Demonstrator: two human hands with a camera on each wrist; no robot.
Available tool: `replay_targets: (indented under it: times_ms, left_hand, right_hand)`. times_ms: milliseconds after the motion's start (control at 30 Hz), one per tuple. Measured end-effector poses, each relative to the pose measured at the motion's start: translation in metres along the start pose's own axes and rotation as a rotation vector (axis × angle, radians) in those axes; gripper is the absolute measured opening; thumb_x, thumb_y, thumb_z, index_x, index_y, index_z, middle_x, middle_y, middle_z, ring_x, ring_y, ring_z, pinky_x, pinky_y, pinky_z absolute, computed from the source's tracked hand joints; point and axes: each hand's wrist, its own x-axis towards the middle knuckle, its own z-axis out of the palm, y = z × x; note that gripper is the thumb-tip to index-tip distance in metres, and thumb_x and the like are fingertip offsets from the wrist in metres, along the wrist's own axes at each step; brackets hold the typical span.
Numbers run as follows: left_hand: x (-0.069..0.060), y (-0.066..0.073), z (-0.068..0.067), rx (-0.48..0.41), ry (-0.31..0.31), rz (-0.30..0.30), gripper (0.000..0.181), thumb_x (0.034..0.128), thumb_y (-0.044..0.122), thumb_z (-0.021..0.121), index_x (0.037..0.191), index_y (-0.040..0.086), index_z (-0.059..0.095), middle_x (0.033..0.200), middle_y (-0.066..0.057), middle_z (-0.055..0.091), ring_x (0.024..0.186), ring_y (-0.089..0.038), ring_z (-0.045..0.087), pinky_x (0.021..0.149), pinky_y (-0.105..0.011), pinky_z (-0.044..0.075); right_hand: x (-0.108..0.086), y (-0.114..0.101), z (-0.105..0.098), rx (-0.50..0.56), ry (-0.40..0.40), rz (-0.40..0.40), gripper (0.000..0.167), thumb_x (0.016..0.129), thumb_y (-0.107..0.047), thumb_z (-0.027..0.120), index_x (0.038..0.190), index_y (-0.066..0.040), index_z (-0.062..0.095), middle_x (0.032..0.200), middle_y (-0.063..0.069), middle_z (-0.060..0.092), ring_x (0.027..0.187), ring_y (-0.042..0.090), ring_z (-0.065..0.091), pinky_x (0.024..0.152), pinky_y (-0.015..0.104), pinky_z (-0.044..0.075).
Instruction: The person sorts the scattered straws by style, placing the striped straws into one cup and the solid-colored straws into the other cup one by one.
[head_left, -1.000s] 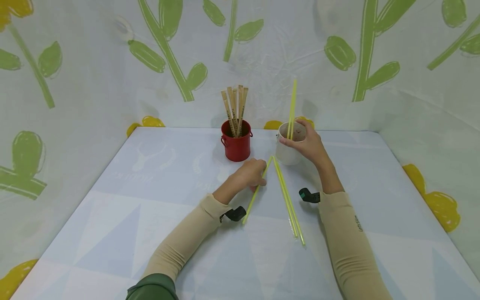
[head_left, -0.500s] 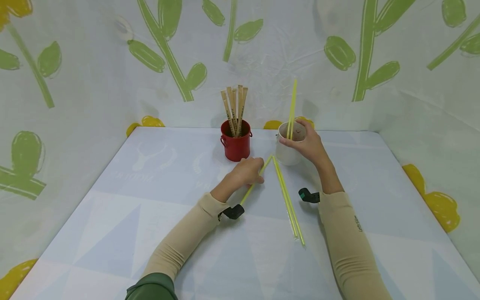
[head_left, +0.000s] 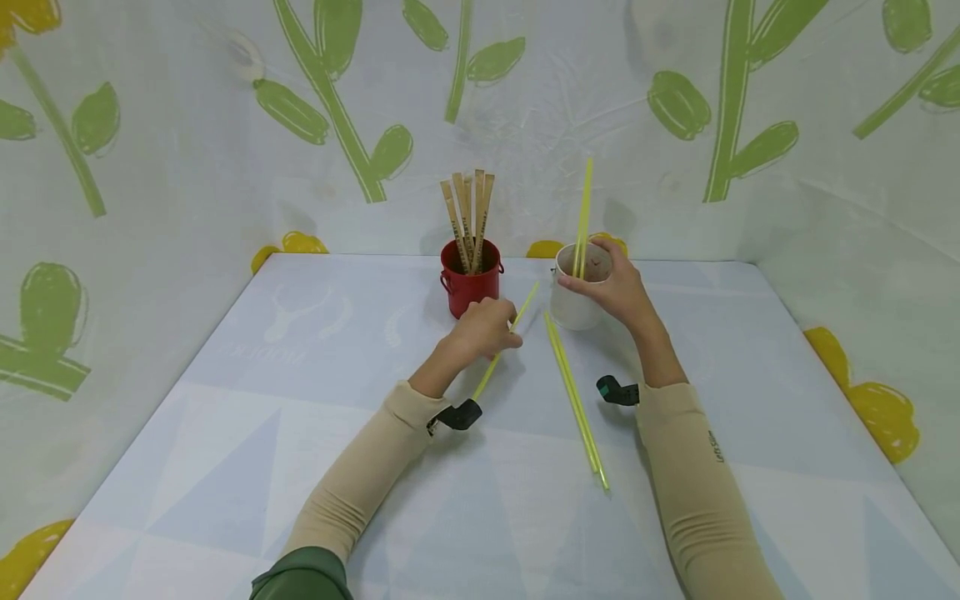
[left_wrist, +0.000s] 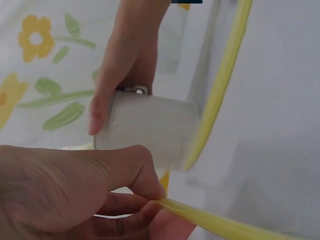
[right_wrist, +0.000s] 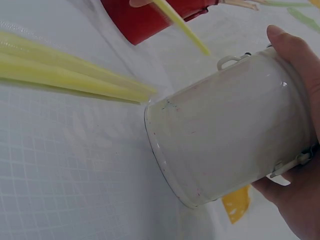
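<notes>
Loose straws (head_left: 574, 398) on table (head_left: 360, 317) before right bucket (head_left: 573, 304)

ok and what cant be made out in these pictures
Head: lower ends of the tan sticks, hidden by the wall of the red bucket; what is printed on them is too small to read.
Head: lower ends of the upright yellow straws, hidden by the white bucket.
Head: the middle of the held straw, covered by the left hand.
Left wrist: one end of that straw, cut off by the frame edge.
</notes>
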Motion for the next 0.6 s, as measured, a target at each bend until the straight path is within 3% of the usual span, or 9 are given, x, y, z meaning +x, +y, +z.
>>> replay_targets:
  times_ms: [200, 433, 600]
  left_hand:
    - [0.001, -0.001, -0.005, -0.082, 0.047, -0.014, 0.040, 0.0872, 0.024, 0.073, 0.121, 0.007, 0.063, 0.100, -0.005, 0.069, 0.065, -0.016, 0.065, 0.061, -0.022, 0.055]
    - [0.000, -0.002, -0.011, -0.082, 0.170, 0.027, 0.035, 0.0878, 0.023, 0.072, 0.118, 0.008, 0.062, 0.098, -0.005, 0.071, 0.078, -0.016, 0.064, 0.078, -0.030, 0.055]
    - [-0.003, -0.003, -0.017, -0.157, 0.188, 0.049, 0.036, 0.0881, 0.021, 0.070, 0.120, 0.008, 0.060, 0.096, -0.007, 0.070, 0.067, -0.015, 0.065, 0.068, -0.025, 0.056]
  right_hand:
    - [0.001, 0.001, 0.000, 0.006, -0.003, 0.008, 0.100, 0.072, -0.058, 0.080, 0.150, -0.020, 0.030, 0.158, 0.008, 0.031, 0.141, 0.036, 0.034, 0.111, 0.064, 0.033]
    - [0.001, 0.000, 0.000, 0.002, -0.008, 0.019, 0.101, 0.071, -0.060, 0.080, 0.150, -0.021, 0.030, 0.158, 0.007, 0.032, 0.140, 0.037, 0.034, 0.111, 0.065, 0.032]
    - [0.001, -0.001, 0.000, 0.003, -0.008, 0.027, 0.101, 0.071, -0.060, 0.080, 0.150, -0.021, 0.030, 0.158, 0.007, 0.031, 0.140, 0.037, 0.034, 0.111, 0.065, 0.033]
